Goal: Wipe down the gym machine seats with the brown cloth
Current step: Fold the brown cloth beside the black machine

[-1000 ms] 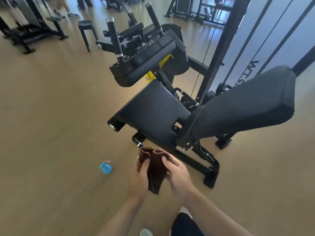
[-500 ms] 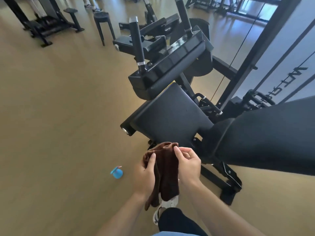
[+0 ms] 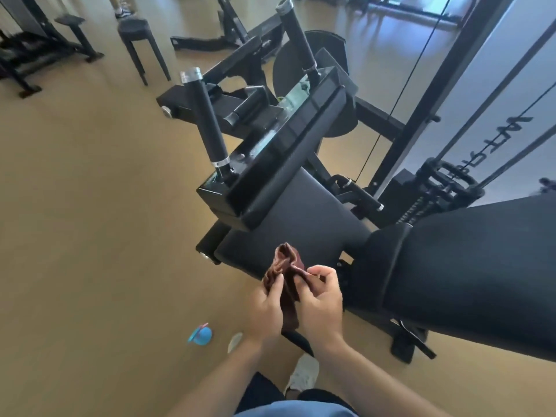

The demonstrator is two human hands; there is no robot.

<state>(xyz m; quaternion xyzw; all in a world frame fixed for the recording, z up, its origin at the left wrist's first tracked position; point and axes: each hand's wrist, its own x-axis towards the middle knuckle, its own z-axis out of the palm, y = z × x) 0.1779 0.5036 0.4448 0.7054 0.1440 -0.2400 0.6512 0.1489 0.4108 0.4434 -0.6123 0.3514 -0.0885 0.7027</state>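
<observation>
I hold the brown cloth [image 3: 286, 267] bunched between both hands, just in front of the near edge of the black seat pad [image 3: 296, 218] of the gym machine. My left hand [image 3: 266, 311] grips the cloth's left side. My right hand [image 3: 320, 299] pinches its right side with thumb and fingers. The cloth hangs down between my palms and does not touch the seat. A long black back pad [image 3: 469, 266] stretches to the right of my hands. A black chest pad [image 3: 288, 155] with two upright handles [image 3: 207, 121] overhangs the seat's far end.
A small blue spray bottle [image 3: 201, 334] lies on the tan floor left of my feet. The machine's base frame [image 3: 409, 341] runs low to my right. A black stool [image 3: 135, 28] and other machines [image 3: 36, 52] stand farther off. A cable tower [image 3: 436, 94] rises at right.
I have stepped closer to the machine, so the seat and pads loom larger. My hands have gathered the cloth into a tighter bunch and raised it toward the seat's near edge.
</observation>
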